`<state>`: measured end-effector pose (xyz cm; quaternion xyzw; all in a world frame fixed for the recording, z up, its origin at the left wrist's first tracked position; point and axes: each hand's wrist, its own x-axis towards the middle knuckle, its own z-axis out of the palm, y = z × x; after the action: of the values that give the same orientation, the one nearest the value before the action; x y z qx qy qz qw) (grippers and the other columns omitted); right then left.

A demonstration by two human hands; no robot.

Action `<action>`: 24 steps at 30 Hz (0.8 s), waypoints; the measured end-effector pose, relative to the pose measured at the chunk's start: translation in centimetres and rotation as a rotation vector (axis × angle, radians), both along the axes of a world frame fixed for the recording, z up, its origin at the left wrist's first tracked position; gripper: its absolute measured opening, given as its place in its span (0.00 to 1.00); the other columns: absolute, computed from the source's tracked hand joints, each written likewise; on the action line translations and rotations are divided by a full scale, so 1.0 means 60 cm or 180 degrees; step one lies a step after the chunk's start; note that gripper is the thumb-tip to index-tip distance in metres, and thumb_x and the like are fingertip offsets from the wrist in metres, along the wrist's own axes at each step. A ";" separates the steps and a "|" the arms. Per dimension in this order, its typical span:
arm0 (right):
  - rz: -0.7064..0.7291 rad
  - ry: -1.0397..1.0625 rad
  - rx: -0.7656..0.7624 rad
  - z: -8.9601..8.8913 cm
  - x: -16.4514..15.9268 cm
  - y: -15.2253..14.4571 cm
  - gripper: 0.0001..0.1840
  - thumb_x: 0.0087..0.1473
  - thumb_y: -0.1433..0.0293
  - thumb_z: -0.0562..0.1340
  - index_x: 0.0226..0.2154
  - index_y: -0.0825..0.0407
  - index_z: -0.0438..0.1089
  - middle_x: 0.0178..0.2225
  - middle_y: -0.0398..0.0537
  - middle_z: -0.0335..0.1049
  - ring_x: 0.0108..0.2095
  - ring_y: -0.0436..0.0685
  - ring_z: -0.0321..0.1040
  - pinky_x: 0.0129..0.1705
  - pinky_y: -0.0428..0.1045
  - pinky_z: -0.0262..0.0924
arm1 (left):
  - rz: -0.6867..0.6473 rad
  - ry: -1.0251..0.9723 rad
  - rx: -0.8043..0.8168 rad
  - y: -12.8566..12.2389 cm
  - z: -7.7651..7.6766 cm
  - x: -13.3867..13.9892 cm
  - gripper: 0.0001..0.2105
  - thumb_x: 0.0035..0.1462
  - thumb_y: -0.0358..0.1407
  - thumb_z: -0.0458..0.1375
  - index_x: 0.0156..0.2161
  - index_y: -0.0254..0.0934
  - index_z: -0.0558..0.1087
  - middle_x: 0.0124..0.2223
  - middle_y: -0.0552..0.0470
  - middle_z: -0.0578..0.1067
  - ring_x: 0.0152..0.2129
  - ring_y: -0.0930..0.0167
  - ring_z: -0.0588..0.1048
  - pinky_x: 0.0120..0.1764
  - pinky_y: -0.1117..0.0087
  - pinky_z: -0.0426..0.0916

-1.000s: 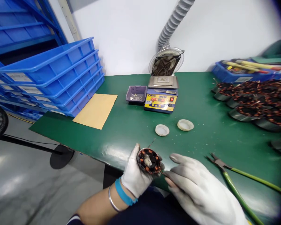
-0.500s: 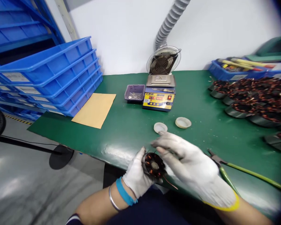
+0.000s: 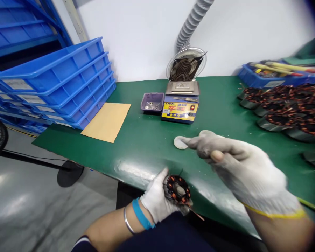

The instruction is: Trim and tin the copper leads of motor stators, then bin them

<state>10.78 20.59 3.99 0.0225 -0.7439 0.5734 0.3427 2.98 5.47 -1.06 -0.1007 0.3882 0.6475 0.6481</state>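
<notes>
My left hand [image 3: 161, 201], in a white glove, is closed round a motor stator [image 3: 178, 189] with copper windings and a dark core. A copper wire end hangs from its lower right side. My right hand [image 3: 238, 164], also gloved, reaches over the table with its index finger stretched out. That fingertip is at the small white shallow cap [image 3: 180, 142], over its inside. The other fingers are curled, and the bare thumb tip shows with nothing visible held. A second white cap [image 3: 207, 133] lies mostly hidden behind the right hand.
Many wound stators [image 3: 280, 122] crowd the right of the green table [image 3: 141, 147]. At the back stand a heating plate device [image 3: 180, 110], a purple tray [image 3: 152, 103] with small parts and a blue tool bin [image 3: 267, 82]. Blue crates [image 3: 68, 84] and brown cardboard [image 3: 107, 122] are left.
My right hand has left the stator and moved up and right, its index finger now at the white cap. It now covers the pliers. My left hand keeps the stator, tilted slightly differently.
</notes>
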 end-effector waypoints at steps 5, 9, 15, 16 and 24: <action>-0.0429 -0.0145 0.2579 0.010 0.003 -0.048 0.05 0.58 0.71 0.62 0.38 0.51 0.72 0.37 0.51 0.74 0.48 0.67 0.70 0.58 0.68 0.58 | 0.0926 -0.0045 0.0140 0.012 0.018 -0.006 0.23 0.69 0.45 0.44 0.37 0.31 0.75 0.33 0.46 0.77 0.27 0.71 0.75 0.30 0.73 0.69; -0.0583 0.0194 0.1656 0.024 0.029 -0.048 0.09 0.58 0.78 0.57 0.36 0.48 0.68 0.33 0.47 0.71 0.45 0.61 0.70 0.54 0.60 0.64 | 0.1338 0.0060 -0.0012 0.019 0.019 -0.007 0.22 0.69 0.45 0.45 0.33 0.31 0.72 0.28 0.47 0.74 0.23 0.69 0.73 0.28 0.71 0.68; -0.1486 -0.1106 0.1338 -0.028 0.061 -0.026 0.07 0.53 0.65 0.62 0.37 0.46 0.73 0.37 0.48 0.75 0.36 0.63 0.75 0.35 0.55 0.72 | 0.1867 0.0220 -0.0176 0.022 0.017 -0.018 0.21 0.68 0.47 0.46 0.31 0.33 0.68 0.25 0.49 0.72 0.22 0.69 0.73 0.27 0.70 0.68; -0.1420 -0.1455 0.1311 -0.042 0.057 -0.033 0.09 0.54 0.63 0.60 0.37 0.47 0.73 0.36 0.48 0.76 0.33 0.62 0.75 0.31 0.53 0.71 | 0.1901 0.0240 -0.0145 0.022 0.020 -0.018 0.21 0.68 0.46 0.46 0.30 0.33 0.68 0.25 0.49 0.73 0.22 0.69 0.73 0.27 0.70 0.68; -0.2060 -0.0957 0.0238 -0.079 0.078 -0.036 0.12 0.64 0.60 0.56 0.32 0.46 0.69 0.29 0.45 0.73 0.28 0.58 0.72 0.28 0.50 0.68 | 0.1790 -0.0048 0.0004 0.012 0.038 -0.025 0.24 0.68 0.48 0.45 0.32 0.31 0.71 0.26 0.47 0.73 0.22 0.69 0.74 0.26 0.71 0.68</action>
<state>15.46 18.44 -0.75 -0.2864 -0.7750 0.4044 0.3921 1.48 6.21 1.21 -0.2089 0.3397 0.8014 0.4459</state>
